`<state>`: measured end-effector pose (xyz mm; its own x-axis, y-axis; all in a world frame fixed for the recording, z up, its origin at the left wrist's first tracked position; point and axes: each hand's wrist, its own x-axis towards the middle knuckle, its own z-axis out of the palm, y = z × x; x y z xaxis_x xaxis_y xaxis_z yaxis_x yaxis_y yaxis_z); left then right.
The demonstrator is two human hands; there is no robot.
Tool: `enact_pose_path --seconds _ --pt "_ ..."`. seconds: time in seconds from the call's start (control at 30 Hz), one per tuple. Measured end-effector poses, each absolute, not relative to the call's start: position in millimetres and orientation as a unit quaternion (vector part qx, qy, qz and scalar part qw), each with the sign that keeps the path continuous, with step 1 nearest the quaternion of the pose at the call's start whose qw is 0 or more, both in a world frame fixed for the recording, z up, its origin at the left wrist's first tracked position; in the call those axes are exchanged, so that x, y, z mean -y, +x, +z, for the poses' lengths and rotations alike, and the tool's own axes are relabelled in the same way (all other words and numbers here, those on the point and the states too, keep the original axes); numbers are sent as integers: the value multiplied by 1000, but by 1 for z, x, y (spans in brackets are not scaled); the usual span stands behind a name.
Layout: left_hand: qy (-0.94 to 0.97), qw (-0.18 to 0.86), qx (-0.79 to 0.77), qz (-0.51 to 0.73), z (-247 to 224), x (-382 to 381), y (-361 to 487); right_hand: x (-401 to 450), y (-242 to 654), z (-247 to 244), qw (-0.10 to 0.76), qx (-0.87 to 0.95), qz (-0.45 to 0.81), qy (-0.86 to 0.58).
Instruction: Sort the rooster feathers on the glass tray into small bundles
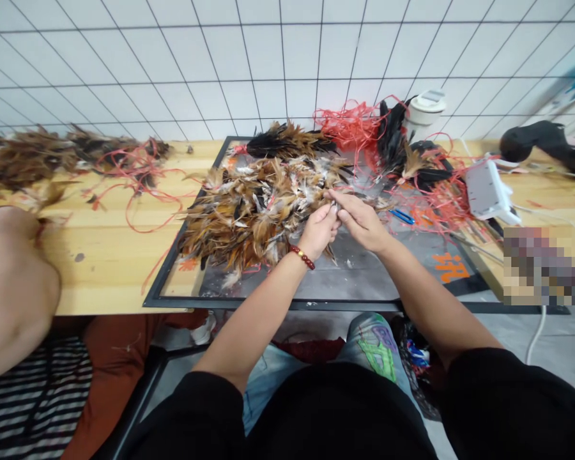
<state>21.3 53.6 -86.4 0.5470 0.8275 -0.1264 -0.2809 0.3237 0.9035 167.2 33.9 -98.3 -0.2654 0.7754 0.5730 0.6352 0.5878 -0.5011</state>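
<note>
Over the right side of a brown feather pile [253, 211], my left hand [321, 229], with a red bead bracelet [301, 257] at the wrist, has its fingers closed. My right hand [359, 218] meets it at the fingertips, its thumb and fingers pressed together. Something small and feather-like shows between the two hands, too small to make out. Beneath them lies a black-framed glass panel [311, 305]. Close to my right hand is a blue tool [401, 216].
Red string [352, 124], black feathers [391, 137] and a white cup [426, 110] stand behind. A white device [491, 190] is at the right. At the left are another person's arm [14, 287], more feathers [33, 153] and loose red string [144, 172].
</note>
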Motion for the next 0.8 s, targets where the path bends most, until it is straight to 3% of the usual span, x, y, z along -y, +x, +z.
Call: enact_pose_path --seconds 0.27,0.6,0.8 --pt "478 728 -314 378 -88 -56 20 -39 172 -101 515 704 242 -425" --pt "474 717 -319 399 -90 -58 20 -38 172 -95 562 653 199 -468" --pt "483 710 -316 403 -91 -57 21 -36 167 -89 536 684 144 -473"
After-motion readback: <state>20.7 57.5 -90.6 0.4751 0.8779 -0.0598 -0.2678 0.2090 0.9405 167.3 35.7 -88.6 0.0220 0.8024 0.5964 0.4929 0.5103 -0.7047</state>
